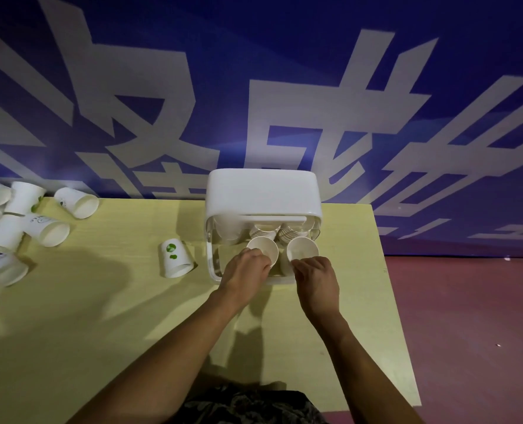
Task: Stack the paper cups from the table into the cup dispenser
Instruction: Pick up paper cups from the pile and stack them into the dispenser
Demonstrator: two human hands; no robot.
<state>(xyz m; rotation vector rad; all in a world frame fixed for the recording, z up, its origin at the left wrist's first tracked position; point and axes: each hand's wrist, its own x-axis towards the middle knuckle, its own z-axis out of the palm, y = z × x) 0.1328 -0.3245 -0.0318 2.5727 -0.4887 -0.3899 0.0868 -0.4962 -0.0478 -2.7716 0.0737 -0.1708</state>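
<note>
Nearest the camera, at the bottom edge, a patch of dark patterned clothing [248, 405] shows between two bare forearms that reach forward over the pale yellow-green table [101, 332] toward the cup dispenser [263, 194], a white box with a rounded lid and a clear front that stands near the table's far edge. At the dispenser's near, open side, the left hand [245, 275] has its fingers curled round the near rim of a left paper cup [263, 250], gripping it with its mouth turned up toward the camera. Just beside it, the right hand [315, 278] pinches the near rim of a right paper cup [302, 251] in the same way, the two cups side by side and close together over the dispenser's front tray. Behind these two, under the lid, stacked cups [280, 232] sit inside the dispenser in rows; how many cannot be told. Left of the dispenser, close to its side wall, a single cup with green marks [176, 258] lies tipped on the table. Well to the left of the dispenser, at the table's far left corner, a loose heap of white cups [24, 221] lies on its sides, several touching and overlapping. Behind the dispenser hangs a blue banner [254, 71] with large pale characters, and to the right of the dispenser, past the table's edge, reddish floor [468, 332] shows.
</note>
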